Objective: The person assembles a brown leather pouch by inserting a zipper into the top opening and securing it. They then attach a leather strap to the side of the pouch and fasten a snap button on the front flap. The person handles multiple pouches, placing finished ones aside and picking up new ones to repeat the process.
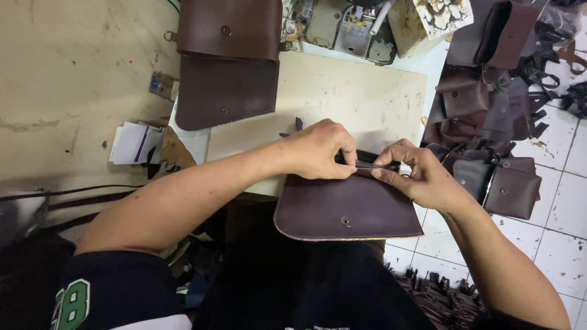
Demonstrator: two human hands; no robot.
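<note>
Two hands work on one brown leather pouch (pixel 345 211) at the worktop (pixel 342 91) edge. Left hand (pixel 318 150) and right hand (pixel 422 174) pinch its black zipper (pixel 373 165). Finished pouches (pixel 489 140) lie at 2 o'clock; this one looks unfinished.

a stained cream box (pixel 422 21) stands at the table's far edge, by dark pouches

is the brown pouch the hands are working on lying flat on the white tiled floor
No, the brown pouch rests on the edge of the cream board, with both hands' fingers pinching its black zipper.
</note>
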